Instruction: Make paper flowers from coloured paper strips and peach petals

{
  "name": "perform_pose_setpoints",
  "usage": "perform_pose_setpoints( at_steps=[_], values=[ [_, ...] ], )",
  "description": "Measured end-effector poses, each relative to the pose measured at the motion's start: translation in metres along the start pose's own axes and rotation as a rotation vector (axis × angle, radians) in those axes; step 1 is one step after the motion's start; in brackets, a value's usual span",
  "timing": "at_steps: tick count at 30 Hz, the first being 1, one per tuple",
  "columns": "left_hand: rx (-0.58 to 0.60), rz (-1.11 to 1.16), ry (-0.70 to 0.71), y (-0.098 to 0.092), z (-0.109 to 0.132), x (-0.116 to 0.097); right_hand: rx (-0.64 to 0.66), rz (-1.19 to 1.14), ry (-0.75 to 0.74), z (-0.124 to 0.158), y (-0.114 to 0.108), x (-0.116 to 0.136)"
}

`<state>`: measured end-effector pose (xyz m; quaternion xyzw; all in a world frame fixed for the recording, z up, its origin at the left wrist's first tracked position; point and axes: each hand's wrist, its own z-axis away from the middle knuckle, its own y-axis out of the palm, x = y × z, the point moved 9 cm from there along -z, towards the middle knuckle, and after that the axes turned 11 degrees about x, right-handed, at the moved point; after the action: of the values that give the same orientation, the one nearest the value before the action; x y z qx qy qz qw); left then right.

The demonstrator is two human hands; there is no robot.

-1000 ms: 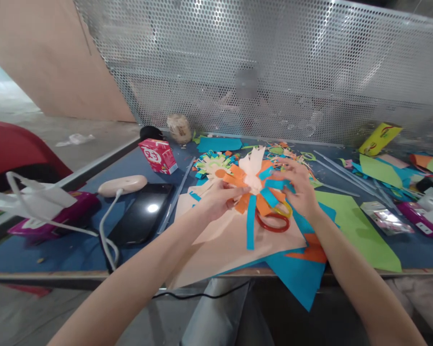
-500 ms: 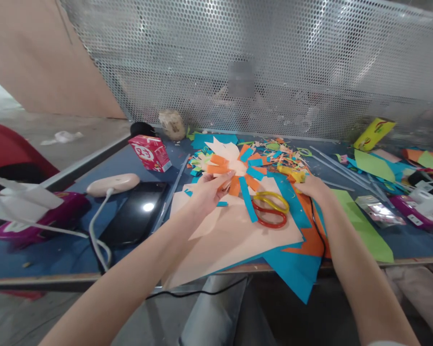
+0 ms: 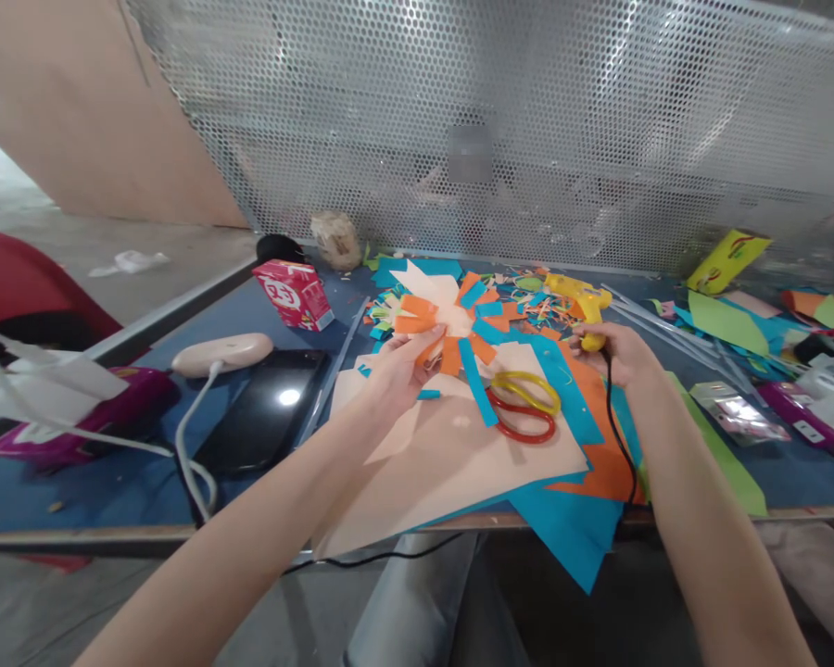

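Observation:
My left hand [image 3: 401,371] pinches the lower edge of a paper flower [image 3: 461,321], which has a pale peach centre with orange and blue strips fanning out around it. In my right hand [image 3: 618,354] is the lower end of the handle of a yellow glue gun [image 3: 584,301]. The gun's nozzle points left, over the paper scraps, and its black cord [image 3: 620,435] runs down past my wrist. A pair of scissors [image 3: 528,406] with red and yellow handles lies on peach paper [image 3: 451,463] between my hands, its blades hidden under a blue strip and the flower.
Left on the table are a black phone [image 3: 264,412], a white cabled device [image 3: 222,355] and a pink box [image 3: 294,295]. Paper scraps [image 3: 521,287] lie behind the flower. Clear glue sticks [image 3: 667,324] and a yellow box [image 3: 728,262] are at right. A perforated metal panel [image 3: 361,120] stands behind.
My right hand has shifted slightly right, and the glue gun has tipped upright, its nozzle now higher. My left hand keeps its pinch on the paper flower. The view has shifted slightly.

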<state>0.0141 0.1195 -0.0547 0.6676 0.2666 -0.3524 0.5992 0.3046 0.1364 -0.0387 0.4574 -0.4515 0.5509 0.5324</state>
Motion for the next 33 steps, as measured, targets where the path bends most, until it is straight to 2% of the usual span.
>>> perform_pose_setpoints(
  at_steps=[4, 6, 8, 11, 12, 14, 16, 18, 20, 22, 24, 26, 27, 30, 33],
  values=[
    [-0.018, -0.005, 0.004, -0.001, -0.001, -0.001, -0.138, -0.03, -0.043, 0.002, -0.017, 0.0],
    [-0.038, -0.049, -0.006, -0.003, -0.001, 0.0, -0.137, -0.052, -0.058, 0.001, -0.021, 0.0],
    [-0.013, -0.153, -0.046, -0.002, -0.001, 0.004, -0.105, -0.067, -0.056, -0.001, -0.021, -0.001],
    [0.059, -0.418, -0.107, -0.002, -0.003, 0.01, -0.129, -0.033, -0.062, -0.001, -0.022, 0.0],
    [0.056, -0.54, -0.07, -0.003, -0.003, 0.006, -0.141, -0.018, -0.083, 0.0, -0.022, 0.002],
    [-0.004, -0.85, 0.112, -0.001, -0.003, -0.015, -0.149, 0.002, -0.129, 0.002, -0.019, 0.007],
    [-0.044, -1.186, 0.324, 0.017, -0.001, -0.037, -0.137, -0.003, -0.163, 0.004, -0.015, 0.011],
    [0.032, -1.423, 0.4, 0.044, -0.005, -0.041, -0.128, -0.038, -0.191, 0.006, -0.012, 0.014],
    [0.162, -1.557, 0.339, 0.065, -0.018, -0.033, -0.145, -0.101, -0.227, 0.008, -0.012, 0.018],
    [0.213, -1.645, 0.214, 0.072, -0.033, -0.024, -0.153, -0.18, -0.256, 0.009, -0.014, 0.02],
    [0.174, -1.687, 0.033, 0.061, -0.05, -0.017, -0.103, -0.229, -0.288, 0.009, -0.01, 0.023],
    [0.126, -1.676, -0.141, 0.041, -0.062, -0.012, -0.021, -0.218, -0.331, 0.007, -0.003, 0.027],
    [0.155, -1.663, -0.203, 0.033, -0.067, -0.007, 0.01, -0.198, -0.348, 0.006, 0.0, 0.028],
    [0.167, -1.615, -0.23, 0.017, -0.076, -0.008, 0.051, -0.153, -0.353, 0.003, 0.008, 0.026],
    [0.163, -1.477, -0.222, 0.009, -0.08, -0.011, 0.034, -0.16, -0.363, 0.004, 0.01, 0.026]
  ],
)
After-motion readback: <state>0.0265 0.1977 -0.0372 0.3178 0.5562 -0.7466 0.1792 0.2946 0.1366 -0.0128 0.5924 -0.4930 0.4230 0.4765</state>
